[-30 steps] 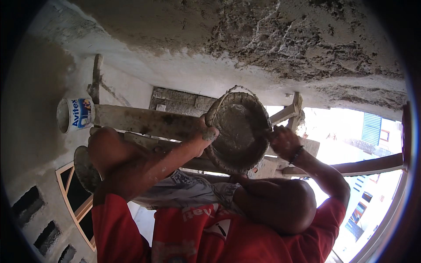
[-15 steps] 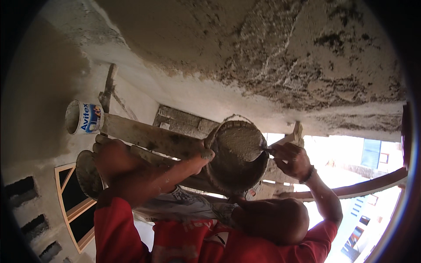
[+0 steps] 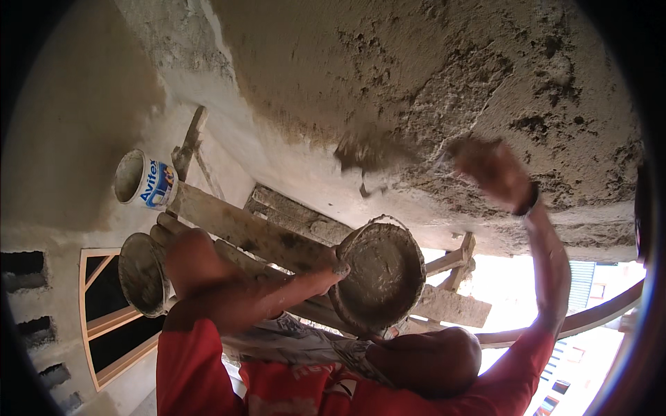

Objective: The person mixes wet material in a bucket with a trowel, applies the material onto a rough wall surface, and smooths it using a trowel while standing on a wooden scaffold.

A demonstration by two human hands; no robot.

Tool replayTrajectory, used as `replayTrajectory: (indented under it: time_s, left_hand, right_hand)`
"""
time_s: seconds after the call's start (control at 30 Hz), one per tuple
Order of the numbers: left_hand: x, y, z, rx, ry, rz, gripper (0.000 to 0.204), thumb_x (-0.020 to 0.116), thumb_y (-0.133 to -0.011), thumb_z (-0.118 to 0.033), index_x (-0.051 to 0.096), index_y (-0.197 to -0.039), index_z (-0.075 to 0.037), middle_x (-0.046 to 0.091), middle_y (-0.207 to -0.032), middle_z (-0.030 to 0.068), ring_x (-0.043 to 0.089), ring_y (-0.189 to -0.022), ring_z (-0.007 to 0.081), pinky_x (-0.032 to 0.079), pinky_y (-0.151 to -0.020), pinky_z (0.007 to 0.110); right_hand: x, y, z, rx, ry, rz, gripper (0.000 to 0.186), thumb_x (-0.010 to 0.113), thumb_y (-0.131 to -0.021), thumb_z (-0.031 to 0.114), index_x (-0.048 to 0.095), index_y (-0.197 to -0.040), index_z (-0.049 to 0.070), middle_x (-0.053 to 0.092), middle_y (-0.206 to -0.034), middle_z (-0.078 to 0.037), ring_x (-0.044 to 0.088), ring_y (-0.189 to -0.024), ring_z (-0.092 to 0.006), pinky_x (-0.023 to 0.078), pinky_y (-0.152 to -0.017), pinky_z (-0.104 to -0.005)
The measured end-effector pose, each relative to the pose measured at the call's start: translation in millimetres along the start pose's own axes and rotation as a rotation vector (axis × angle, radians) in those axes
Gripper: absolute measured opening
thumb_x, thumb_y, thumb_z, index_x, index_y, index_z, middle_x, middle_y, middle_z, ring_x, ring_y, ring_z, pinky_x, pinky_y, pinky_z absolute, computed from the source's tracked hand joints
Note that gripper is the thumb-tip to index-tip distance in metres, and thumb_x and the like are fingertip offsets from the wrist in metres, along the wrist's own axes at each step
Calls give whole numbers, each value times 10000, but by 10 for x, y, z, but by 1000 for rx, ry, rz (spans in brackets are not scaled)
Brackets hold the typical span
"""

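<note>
The left hand [image 3: 338, 263] grips the rim of the mortar pan [image 3: 380, 277], held up just below the rough ceiling [image 3: 430, 76]; the right hand [image 3: 489, 166], blurred, is raised against the ceiling right of the pan, its grip impossible to tell; a clump of mortar [image 3: 368, 149] hangs above the pan.

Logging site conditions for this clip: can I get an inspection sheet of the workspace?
Surface: ceiling, rough grey plaster, uneven and patchy.
Job's things: round mortar pan, full of grey mix; blurred clump of mix at the ceiling.
Clutter: white bucket and second pan by the wooden planks.
Fingers: left hand grips the mortar pan's rim; right hand raised to the ceiling, blurred, grip unclear.
Cables: nothing seen.
Surroundings: wooden window frame, bright daylight outside.
</note>
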State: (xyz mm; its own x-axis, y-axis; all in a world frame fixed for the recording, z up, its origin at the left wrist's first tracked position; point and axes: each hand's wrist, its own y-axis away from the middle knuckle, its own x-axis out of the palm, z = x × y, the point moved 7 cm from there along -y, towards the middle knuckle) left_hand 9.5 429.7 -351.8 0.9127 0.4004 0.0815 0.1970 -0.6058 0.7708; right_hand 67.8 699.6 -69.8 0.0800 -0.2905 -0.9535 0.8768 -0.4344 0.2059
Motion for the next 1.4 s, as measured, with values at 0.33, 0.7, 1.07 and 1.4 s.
replayTrajectory:
  time_s: [0.33,0.7,1.07,1.4]
  left_hand:
    - [94,157,-191,-2,-188,-85,436,575,-704,-73,550,-1131,5,616,-982,181,593,-898,272,481,-786,384]
    - [336,-23,-134,134,12,80,350,577,-625,-12,534,-972,-2,506,-754,59,491,-660,155,406,-578,307]
    - [111,14,-144,64,-222,-60,437,541,-678,-40,524,-1108,43,590,-949,175,572,-858,255,468,-768,370]
    - [167,-21,-108,135,-364,30,445,553,-712,-74,521,-1145,26,602,-983,179,586,-901,287,476,-792,387]
  right_hand:
    - [-419,981,481,-383,237,-271,100,633,-772,34,599,-865,49,622,-900,-94,593,-683,-165,504,-522,-290]
    - [2465,1833,-222,-20,232,0,144,582,-797,160,646,-923,185,603,-908,-36,594,-874,-202,529,-651,-368]
    - [2148,1749,-12,-98,-207,-43,257,668,-750,98,657,-1006,84,623,-800,-87,628,-677,-260,527,-588,-364]
    - [-72,1134,804,-363,-30,-249,220,684,-648,-5,637,-862,20,593,-735,-54,596,-653,-185,481,-503,-307]
